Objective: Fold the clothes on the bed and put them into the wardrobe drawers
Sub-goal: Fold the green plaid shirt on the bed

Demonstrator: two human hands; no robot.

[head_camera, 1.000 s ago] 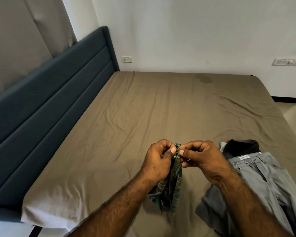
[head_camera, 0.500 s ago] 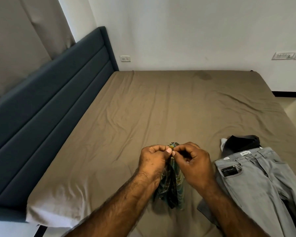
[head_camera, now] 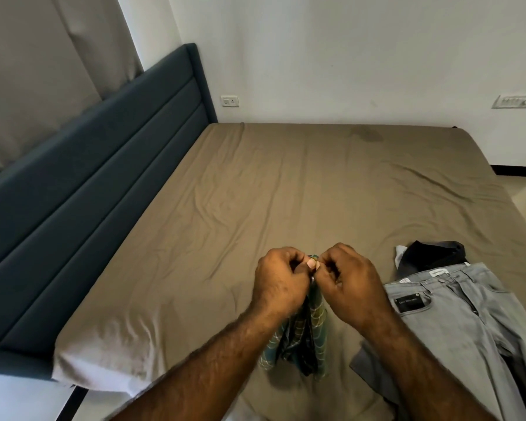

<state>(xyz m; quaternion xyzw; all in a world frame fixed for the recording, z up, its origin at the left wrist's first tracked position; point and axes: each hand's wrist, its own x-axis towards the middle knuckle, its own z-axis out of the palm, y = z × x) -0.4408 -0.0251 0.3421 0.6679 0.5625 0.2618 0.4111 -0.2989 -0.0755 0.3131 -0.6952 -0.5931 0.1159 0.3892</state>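
Note:
A green checked garment hangs bunched above the bed's near part. My left hand and my right hand are side by side at its top edge, each pinching the cloth between thumb and fingers. To the right, grey jeans lie spread on the brown bed sheet, with a black leather patch at the waistband. A dark garment with a bit of white cloth beside it lies just beyond the jeans. No wardrobe is in view.
A dark blue padded headboard runs along the left side of the bed. A white wall with a socket stands behind the bed's far edge. A curtain hangs at the upper left.
Both hands have dropped slightly and drawn closer to me with the checked garment. The view has shifted, so more of the jeans shows.

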